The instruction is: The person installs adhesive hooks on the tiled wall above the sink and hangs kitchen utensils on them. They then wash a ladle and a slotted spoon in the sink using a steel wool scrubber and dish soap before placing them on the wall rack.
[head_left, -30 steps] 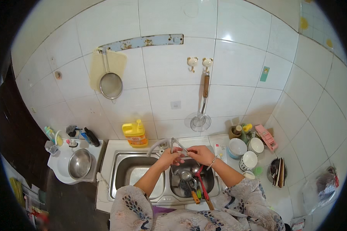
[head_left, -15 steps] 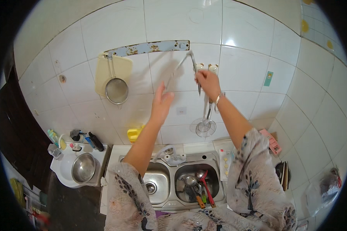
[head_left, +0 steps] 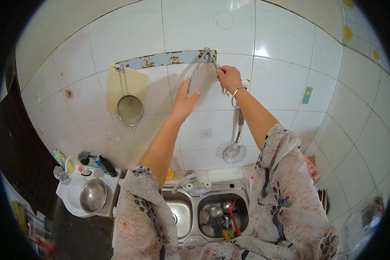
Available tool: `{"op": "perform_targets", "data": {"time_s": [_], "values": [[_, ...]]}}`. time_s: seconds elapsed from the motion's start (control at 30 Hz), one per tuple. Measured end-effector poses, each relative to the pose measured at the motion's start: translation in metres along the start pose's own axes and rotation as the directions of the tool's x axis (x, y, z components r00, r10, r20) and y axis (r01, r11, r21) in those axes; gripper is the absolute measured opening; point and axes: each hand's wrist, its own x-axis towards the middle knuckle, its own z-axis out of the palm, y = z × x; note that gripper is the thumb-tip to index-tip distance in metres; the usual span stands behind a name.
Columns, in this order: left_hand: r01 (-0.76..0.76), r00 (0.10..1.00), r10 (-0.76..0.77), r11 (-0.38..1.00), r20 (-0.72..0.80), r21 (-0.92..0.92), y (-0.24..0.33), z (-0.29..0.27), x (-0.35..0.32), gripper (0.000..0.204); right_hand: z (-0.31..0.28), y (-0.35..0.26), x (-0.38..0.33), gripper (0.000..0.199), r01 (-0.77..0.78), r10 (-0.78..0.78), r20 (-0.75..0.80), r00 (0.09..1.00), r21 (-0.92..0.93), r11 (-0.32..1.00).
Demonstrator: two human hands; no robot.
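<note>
On my feed, the right hand (head_left: 229, 79) pinches one leg of silver V-shaped metal tongs (head_left: 198, 67), the left hand (head_left: 185, 103) open-fingered by the other, before a rusty pale-blue metal strip (head_left: 160, 60).

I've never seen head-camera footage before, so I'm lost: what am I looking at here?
There's no machine: these are a person's own bare hands, seen by a wide camera worn on the head, which bends straight edges. The right hand grips one leg of metal tongs, raised in front of a rusty strip on the wall. The left hand is at the other leg; its grip is unclear. Below, the sink holds a red utensil among others.
</note>
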Motion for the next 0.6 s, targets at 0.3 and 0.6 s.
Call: {"op": "perform_targets", "data": {"time_s": [0.3, 0.6], "values": [[-0.103, 0.995, 0.096, 0.941, 0.037, 0.323, -0.032, 0.012, 0.015, 0.07, 0.002, 0.001, -0.003, 0.025, 0.14, -0.163, -0.075, 0.984, -0.253, 0.957], [-0.144, 0.989, 0.147, 0.945, 0.012, 0.294, -0.031, 0.003, 0.011, 0.073, 0.0, -0.013, -0.009, 0.028, -0.006, 0.003, -0.009, 1.0, -0.351, 0.937]]}}
